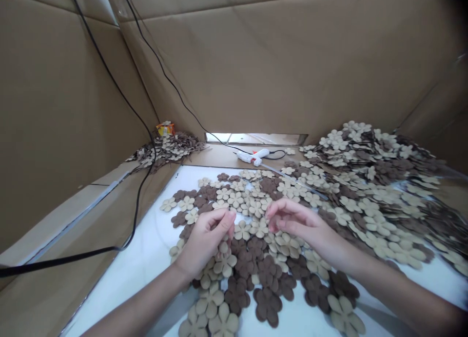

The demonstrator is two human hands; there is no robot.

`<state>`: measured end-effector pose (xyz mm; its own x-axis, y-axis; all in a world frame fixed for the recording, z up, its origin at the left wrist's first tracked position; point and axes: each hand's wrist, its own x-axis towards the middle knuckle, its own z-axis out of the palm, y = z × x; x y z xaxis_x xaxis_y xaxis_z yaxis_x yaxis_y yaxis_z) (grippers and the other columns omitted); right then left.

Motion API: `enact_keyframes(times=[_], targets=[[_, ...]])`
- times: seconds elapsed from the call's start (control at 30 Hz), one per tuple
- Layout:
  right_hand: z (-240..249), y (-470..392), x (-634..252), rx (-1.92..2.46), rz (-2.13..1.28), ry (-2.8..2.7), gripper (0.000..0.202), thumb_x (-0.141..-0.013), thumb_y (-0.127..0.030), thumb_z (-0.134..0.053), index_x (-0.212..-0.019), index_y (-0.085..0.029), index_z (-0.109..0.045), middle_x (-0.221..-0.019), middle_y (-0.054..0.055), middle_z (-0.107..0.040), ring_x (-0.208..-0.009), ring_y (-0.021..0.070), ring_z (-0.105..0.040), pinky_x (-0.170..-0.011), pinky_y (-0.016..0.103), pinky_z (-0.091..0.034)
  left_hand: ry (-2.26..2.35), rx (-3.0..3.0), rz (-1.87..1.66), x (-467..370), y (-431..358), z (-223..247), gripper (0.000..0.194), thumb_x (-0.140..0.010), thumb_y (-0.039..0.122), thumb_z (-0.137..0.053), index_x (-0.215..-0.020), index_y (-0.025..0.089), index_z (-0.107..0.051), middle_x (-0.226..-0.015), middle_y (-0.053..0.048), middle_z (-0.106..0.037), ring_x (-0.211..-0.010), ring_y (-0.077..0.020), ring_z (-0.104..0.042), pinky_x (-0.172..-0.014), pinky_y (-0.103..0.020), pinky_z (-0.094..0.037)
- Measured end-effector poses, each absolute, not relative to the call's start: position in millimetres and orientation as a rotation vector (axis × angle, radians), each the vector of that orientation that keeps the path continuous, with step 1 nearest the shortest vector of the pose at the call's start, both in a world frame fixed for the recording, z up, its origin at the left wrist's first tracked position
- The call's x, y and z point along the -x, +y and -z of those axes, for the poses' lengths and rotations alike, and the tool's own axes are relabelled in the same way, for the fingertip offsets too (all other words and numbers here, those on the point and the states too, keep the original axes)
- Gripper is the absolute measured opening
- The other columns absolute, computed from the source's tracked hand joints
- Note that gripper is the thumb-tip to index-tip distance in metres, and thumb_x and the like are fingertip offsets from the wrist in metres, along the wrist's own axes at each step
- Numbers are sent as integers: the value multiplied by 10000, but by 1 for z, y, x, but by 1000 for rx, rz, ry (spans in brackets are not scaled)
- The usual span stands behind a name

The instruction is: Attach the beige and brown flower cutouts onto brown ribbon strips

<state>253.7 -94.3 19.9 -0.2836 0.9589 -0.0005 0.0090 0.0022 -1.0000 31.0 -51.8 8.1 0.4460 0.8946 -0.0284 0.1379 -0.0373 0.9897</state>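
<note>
A person's two bare hands above a desk point(139, 278) with a white top, seen within cardboard walls point(292, 73). The left hand point(206, 237) is above the near part of a loose spread of beige and dark brown flower-shaped pieces point(268, 305); its thumb is drawn against the curled fingers, and whether a piece is pinched there cannot be told. The right hand point(302, 222), well apart from the left hand, has its thumb and forefinger curved with a gap between them, the other fingers bent beneath; whether it carries anything is unclear.

The flower-shaped pieces lie under, between and beyond the hands, many overlapping. On the person's right they run into a tall heap point(365, 151) of similar pieces; a smaller pile point(170, 149) is at the far left, with an orange and yellow packet point(165, 128) at its back. Beyond the spread, near a slot point(256, 138) low in the far wall, a white glue gun point(252, 156) lies on its side, a clear stick point(300, 181) extending from it towards the heap. A black cable point(137, 200) hangs in a curve on the left side.
</note>
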Motion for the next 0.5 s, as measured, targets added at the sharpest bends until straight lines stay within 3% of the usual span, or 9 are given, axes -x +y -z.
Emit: enact_keyframes(times=[0.17, 0.33, 0.4, 0.5], targets=[[-19, -95, -256, 1026, -1450, -1464, 99, -897, -246, -503, -966, -233, -572, -950, 3, -527, -827, 125, -548, -788, 289, -417, 842, -1289, -739, -29, -44, -4, 377, -858, 467, -498, -641, 159, -520, -378, 49, -466, -281, -45, -388, -272, -110, -226], [-27, -98, -256, 1042, -1501, -1488, 108, -890, -271, -515, -965, -213, -567, -946, 16, -515, -834, 135, -535, -805, 307, -417, 858, -1200, -682, -28, -42, -4, 279, -780, 415, -633, -740, 141, -596, -363, 72, -451, -252, -30, -369, -260, -103, -226], [-27, -99, -256, 1032, -1509, -1504, 125, -887, -292, -523, -973, -214, -570, -953, 19, -516, -841, 139, -535, -805, 310, -417, 875, -1197, -663, -29, -43, -4, 265, -750, 388, -670, -757, 131, -610, -450, 49, -529, -260, -29, -409, -259, -111, -263], [-23, -98, -257, 1010, -1525, -1529, 133, -888, -311, -524, -971, -222, -577, -969, 19, -528, -836, 140, -535, -793, 305, -416, 862, -1209, -698, -29, -44, -3, 260, -697, 337, -719, -692, 124, -570, -769, -31, -669, -285, -15, -468, -283, -137, -358]])
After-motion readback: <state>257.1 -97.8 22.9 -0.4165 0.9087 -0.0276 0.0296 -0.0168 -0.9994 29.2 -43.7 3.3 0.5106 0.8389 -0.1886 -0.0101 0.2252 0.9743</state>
